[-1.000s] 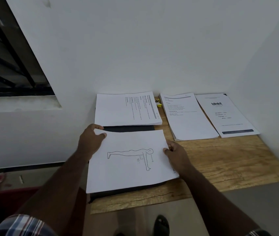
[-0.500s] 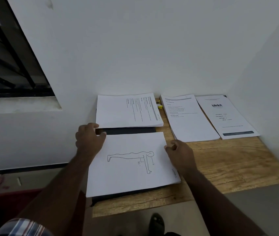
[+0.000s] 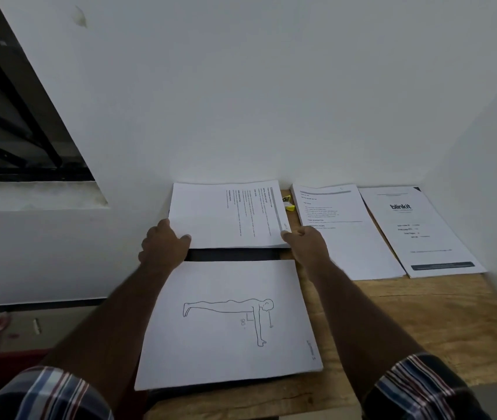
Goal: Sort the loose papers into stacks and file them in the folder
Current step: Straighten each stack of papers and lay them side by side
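Both hands on the text stack (image 3: 226, 215), frame centre: left hand (image 3: 162, 247) grips its lower-left corner, right hand (image 3: 307, 245) pinches its lower-right. Stack lies on black folder (image 3: 232, 254), on the table (image 3: 422, 313).

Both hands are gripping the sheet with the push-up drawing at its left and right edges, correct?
No. The head view shows the left hand and right hand gripping the text-printed stack behind it; the push-up drawing sheet lies untouched.
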